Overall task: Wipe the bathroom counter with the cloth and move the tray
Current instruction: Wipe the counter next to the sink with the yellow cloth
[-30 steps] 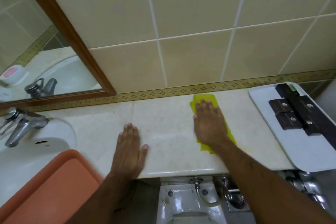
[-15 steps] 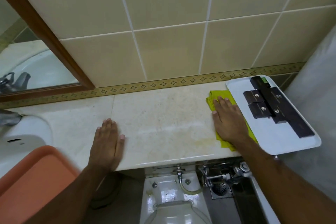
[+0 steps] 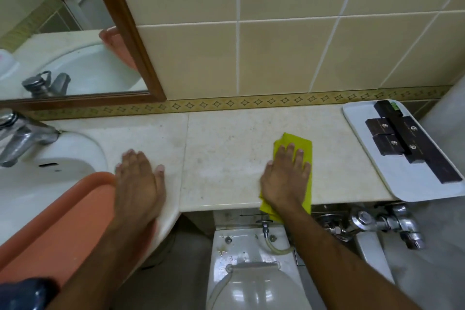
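Pressing flat with spread fingers, the right hand [image 3: 285, 178] pins the yellow cloth [image 3: 299, 145] to the worktop [image 3: 226, 148] near its front edge, while the left hand [image 3: 139, 178] lies open and empty beside the sink [image 3: 50, 178]. The white tray [image 3: 402, 178] sits at the worktop's right end, carrying dark boxes [image 3: 387, 137] with small pale logos too tiny to read.

Marble counter [image 3: 226, 148] with cloth [image 3: 300, 145], white tray [image 3: 402, 178].

Two trays [image 3: 392, 171] [image 3: 57, 229], one cloth [image 3: 294, 142], four dark boxes [image 3: 381, 126] [image 3: 389, 144] [image 3: 416, 131] [image 3: 385, 106]
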